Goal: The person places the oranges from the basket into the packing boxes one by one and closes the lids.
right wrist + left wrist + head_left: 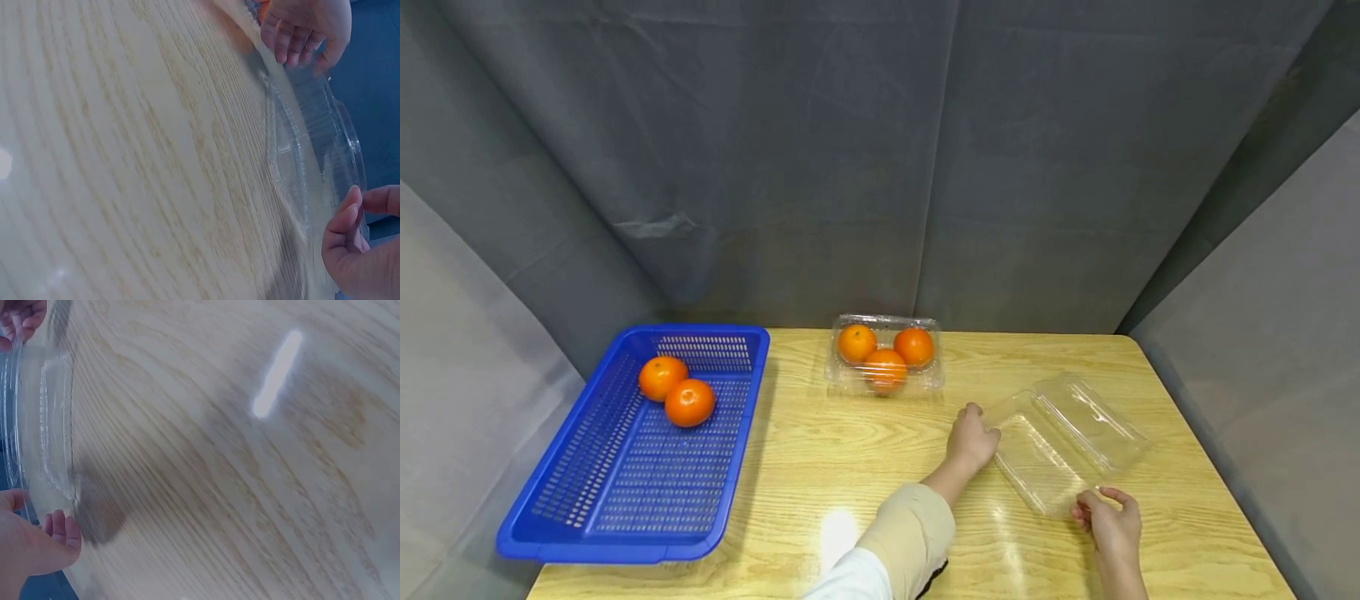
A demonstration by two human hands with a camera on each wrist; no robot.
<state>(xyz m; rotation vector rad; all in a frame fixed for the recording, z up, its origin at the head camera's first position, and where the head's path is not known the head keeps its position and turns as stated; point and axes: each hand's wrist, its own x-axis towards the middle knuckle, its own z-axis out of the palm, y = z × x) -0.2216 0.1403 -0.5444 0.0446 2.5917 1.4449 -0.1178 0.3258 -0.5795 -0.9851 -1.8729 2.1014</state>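
A clear plastic clamshell container [1037, 467] lies open on the right of the wooden table, its lid [1092, 423] folded out to the far right. At its left corner my left hand [973, 439] pinches the rim between thumb and fingers. My right hand [1112, 523] pinches the near right corner, thumb and index finger meeting at the edge. Between both hands in the right wrist view, the container's wall [319, 140] looks bare inside. The left wrist view shows the container [53, 419] along its left side.
Farther back stands a second clear clamshell [850, 385] with three oranges [886, 370] inside. A blue plastic basket [610, 553] at the left holds two oranges [689, 403]. Grey curtains [790, 167] hang behind the wooden table [820, 450] and on both sides.
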